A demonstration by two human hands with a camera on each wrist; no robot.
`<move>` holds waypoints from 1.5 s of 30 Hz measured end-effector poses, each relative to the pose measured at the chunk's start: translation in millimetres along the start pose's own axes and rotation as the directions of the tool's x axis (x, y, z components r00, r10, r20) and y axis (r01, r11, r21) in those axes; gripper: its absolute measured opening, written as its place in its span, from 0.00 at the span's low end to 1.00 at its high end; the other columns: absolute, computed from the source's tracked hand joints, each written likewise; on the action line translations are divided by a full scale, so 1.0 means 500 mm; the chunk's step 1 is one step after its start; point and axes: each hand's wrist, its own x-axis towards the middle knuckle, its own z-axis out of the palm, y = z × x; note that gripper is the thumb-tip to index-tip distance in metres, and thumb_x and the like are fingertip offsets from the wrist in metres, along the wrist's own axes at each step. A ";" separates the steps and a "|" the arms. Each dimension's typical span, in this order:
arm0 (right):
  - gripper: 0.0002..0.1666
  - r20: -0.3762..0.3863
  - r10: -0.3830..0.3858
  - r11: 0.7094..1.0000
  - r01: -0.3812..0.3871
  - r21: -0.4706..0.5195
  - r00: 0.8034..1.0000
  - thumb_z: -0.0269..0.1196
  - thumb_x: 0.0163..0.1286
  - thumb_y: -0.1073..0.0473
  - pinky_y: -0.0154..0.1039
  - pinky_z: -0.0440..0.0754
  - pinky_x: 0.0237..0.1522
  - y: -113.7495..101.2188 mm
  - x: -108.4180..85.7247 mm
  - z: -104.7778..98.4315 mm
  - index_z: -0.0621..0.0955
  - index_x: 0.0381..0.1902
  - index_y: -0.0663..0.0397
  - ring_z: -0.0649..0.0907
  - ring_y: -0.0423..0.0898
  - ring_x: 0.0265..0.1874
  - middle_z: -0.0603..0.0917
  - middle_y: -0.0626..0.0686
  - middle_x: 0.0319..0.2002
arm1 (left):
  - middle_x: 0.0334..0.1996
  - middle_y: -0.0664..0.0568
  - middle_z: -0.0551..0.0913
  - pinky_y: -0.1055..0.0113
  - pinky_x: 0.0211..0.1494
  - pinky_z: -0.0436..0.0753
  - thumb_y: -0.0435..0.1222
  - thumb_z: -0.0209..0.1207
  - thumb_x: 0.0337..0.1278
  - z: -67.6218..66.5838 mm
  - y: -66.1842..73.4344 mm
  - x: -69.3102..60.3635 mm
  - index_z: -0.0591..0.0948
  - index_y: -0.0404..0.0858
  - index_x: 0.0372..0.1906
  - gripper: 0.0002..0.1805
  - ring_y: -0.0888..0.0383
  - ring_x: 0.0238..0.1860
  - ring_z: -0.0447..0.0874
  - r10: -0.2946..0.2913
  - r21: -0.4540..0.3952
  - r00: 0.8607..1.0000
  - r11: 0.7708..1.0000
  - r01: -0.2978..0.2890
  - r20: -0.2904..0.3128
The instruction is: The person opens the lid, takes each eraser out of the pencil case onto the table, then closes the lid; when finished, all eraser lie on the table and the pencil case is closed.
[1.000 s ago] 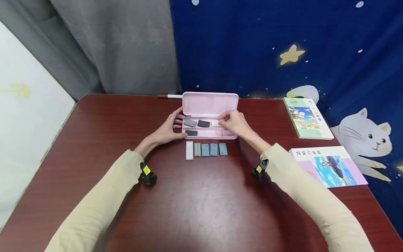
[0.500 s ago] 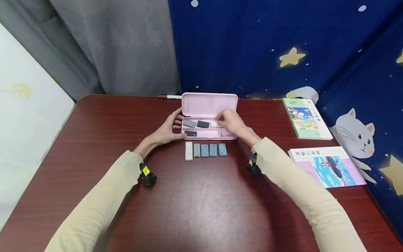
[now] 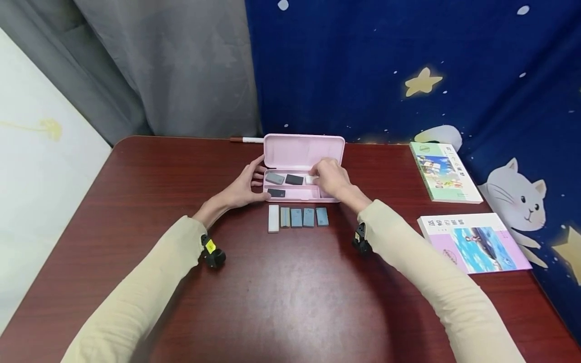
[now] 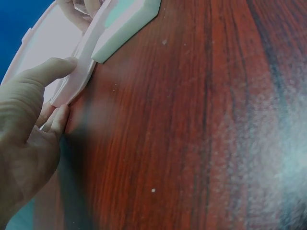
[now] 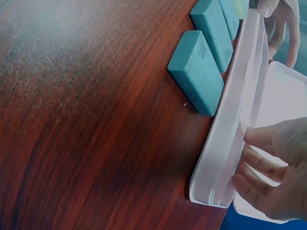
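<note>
Beneath both hands, a dark red-brown worktop [image 3: 281, 297]. Well to the right of the right hand, a purple-and-white book [image 3: 474, 242], and beyond it a green book [image 3: 446, 172]. Between the hands, a pink case [image 3: 301, 193], open, with lid [image 3: 303, 151] raised behind. At its left end, the left hand [image 3: 240, 189], spread wide, merely touching the case with thumb at the front wall. Over its right part, the right hand [image 3: 333, 176], fingers bent down inside, impossible to tell whether pinching anything. Just in front of the case, left to right between the hands: a long white block [image 3: 273, 219], a striped block [image 3: 285, 217], three blue blocks [image 3: 308, 218]. In the far compartment, a grey block [image 3: 274, 178] near the left fingers, a black block [image 3: 294, 180] midway, and, at the right fingertips, a partly hidden white piece [image 3: 310, 180]. In the near compartment, a dark block [image 3: 276, 193] beside the left thumb.
</note>
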 end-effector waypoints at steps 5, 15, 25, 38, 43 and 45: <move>0.11 -0.030 -0.018 1.000 0.017 -0.018 0.999 0.67 0.61 0.64 0.50 0.78 0.47 0.002 0.000 -0.002 0.87 0.43 0.54 0.76 0.55 0.49 0.82 0.56 0.40 | 0.61 0.28 0.57 0.45 0.63 0.68 0.21 0.67 0.45 -0.003 0.032 -0.004 0.42 0.30 0.75 0.57 0.35 0.59 0.63 -0.009 0.006 1.000 1.000 0.009 0.000; 0.10 -0.031 -0.006 1.000 0.006 0.011 0.999 0.65 0.62 0.64 0.53 0.80 0.41 0.007 -0.004 -0.003 0.86 0.42 0.50 0.81 0.49 0.44 0.85 0.52 0.41 | 0.62 0.26 0.57 0.44 0.63 0.68 0.19 0.65 0.46 0.001 0.048 -0.013 0.44 0.26 0.74 0.54 0.32 0.60 0.64 0.003 -0.007 1.000 1.000 -0.003 -0.005; 0.10 -0.064 -0.073 0.995 0.077 0.057 0.995 0.62 0.65 0.65 0.52 0.79 0.37 0.024 -0.008 -0.009 0.86 0.42 0.49 0.82 0.49 0.40 0.84 0.51 0.38 | 0.61 0.23 0.56 0.42 0.64 0.66 0.17 0.64 0.45 0.002 0.076 -0.024 0.44 0.22 0.73 0.52 0.29 0.60 0.62 -0.004 -0.036 1.000 0.999 0.004 0.000; 0.16 -0.245 -0.090 0.919 0.176 0.353 0.965 0.63 0.64 0.71 0.39 0.77 0.30 0.055 -0.034 -0.030 0.82 0.49 0.55 0.80 0.47 0.30 0.83 0.55 0.33 | 0.62 0.23 0.55 0.42 0.65 0.64 0.18 0.64 0.46 0.007 0.072 -0.019 0.43 0.24 0.73 0.53 0.30 0.61 0.61 -0.014 -0.062 1.000 0.998 0.014 0.006; 0.18 -0.157 -0.094 0.855 0.161 0.494 0.983 0.59 0.66 0.73 0.46 0.84 0.25 0.063 -0.057 -0.033 0.82 0.53 0.57 0.81 0.50 0.27 0.82 0.59 0.33 | 0.63 0.24 0.55 0.43 0.65 0.65 0.18 0.65 0.46 0.006 0.070 -0.022 0.44 0.25 0.74 0.53 0.30 0.62 0.60 -0.018 -0.062 1.000 0.998 0.018 -0.001; 0.19 -0.144 -0.083 0.844 0.146 0.515 0.986 0.59 0.66 0.73 0.46 0.84 0.24 0.066 -0.067 -0.033 0.81 0.53 0.57 0.80 0.50 0.27 0.81 0.60 0.34 | 0.63 0.24 0.55 0.43 0.65 0.65 0.18 0.65 0.47 0.006 0.069 -0.023 0.44 0.25 0.74 0.53 0.30 0.62 0.60 -0.018 -0.062 1.000 0.998 0.018 -0.002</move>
